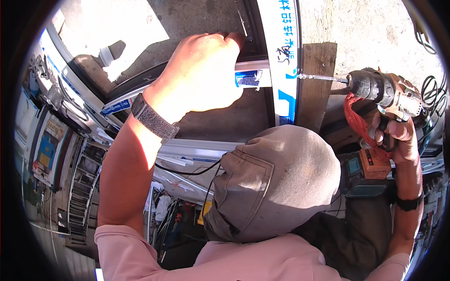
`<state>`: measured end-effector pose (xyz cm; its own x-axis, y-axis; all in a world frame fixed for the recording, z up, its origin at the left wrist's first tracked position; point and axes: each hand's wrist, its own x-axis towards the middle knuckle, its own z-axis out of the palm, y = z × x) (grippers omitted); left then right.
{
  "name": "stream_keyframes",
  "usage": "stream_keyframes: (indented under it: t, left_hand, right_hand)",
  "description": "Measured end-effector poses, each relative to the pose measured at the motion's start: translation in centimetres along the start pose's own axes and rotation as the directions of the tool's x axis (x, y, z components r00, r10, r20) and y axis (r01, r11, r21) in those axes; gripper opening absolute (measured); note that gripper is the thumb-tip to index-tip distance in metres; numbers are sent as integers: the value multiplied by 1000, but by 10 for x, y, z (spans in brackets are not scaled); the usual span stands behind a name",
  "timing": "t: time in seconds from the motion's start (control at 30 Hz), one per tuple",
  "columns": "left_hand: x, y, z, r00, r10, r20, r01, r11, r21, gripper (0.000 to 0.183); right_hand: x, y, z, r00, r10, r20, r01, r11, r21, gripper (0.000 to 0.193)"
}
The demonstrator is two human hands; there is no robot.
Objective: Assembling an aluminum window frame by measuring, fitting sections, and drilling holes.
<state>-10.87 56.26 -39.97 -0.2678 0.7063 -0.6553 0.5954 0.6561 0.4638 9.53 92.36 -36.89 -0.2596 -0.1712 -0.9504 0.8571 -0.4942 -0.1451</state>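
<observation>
My right hand [398, 133] wraps its fingers round the brown-and-black cordless drill [382, 91] at right, its long silver bit [321, 77] at the white, blue-printed bar [281, 61]. Leftward, my left hand [201, 75] covers the white crossbar [255, 66]; its hidden fingertips I can't tell.

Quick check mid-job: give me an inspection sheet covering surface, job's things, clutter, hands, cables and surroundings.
Surface: pale, worn; wooden board beside the film-covered frame.
Job's things: cordless drill, its long bit reaching the frame's edge; contact unclear.
Clutter: crumpled red strip at the drill.
Hands: left hand at the crossbar, grip unclear; right hand around the cordless drill.
Cables: black cable below the frame; black loops at right.
Surroundings: metal ladder at left; brown cap blocking some view.
</observation>
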Motion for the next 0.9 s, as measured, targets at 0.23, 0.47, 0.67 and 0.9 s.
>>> stream_keyframes:
  t: [0.23,0.47,0.67,0.9]
  left_hand:
    - [-1,-2,0,998,58,-34,-58,998,5,54]
    - [-1,-7,4,997,58,-56,-60,998,-28,45]
    - [0,-7,8,994,89,-58,-93,993,-73,45]
    - [2,-7,6,988,121,-94,-129,988,-87,45]
  right_hand:
    - [3,1,1,999,-38,-17,38,999,27,55]
    - [5,-1,6,999,-38,-22,39,999,27,61]
    - [1,-2,4,997,-58,-48,55,997,-62,63]
    - [-3,-4,9,997,-46,-55,42,996,-81,59]
